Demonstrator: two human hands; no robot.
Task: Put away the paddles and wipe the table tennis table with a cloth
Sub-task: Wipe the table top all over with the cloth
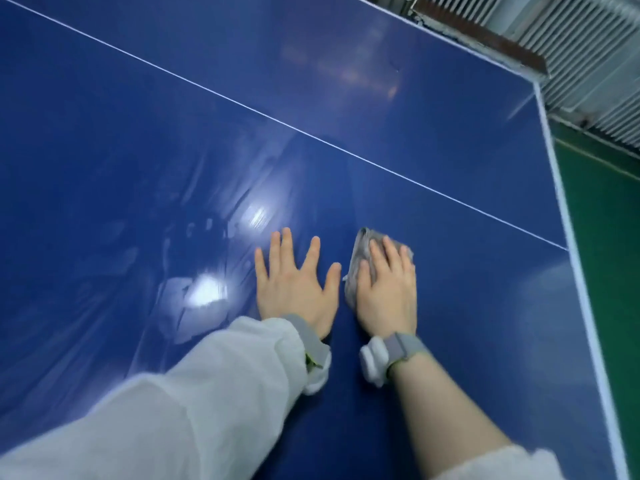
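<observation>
The blue table tennis table (173, 150) fills the view, with a thin white centre line running from upper left to right. My right hand (388, 289) lies flat with straight fingers on a crumpled grey cloth (360, 251), pressing it onto the tabletop. My left hand (294, 282) rests flat beside it, fingers spread on the bare surface. Wet streaks shine on the table to the left of my hands. No paddles are in view.
The table's white edge (568, 237) runs down the right side, with green floor (609, 237) beyond it. A white ribbed radiator (588, 46) stands against the wall at the top right, near the table's far corner.
</observation>
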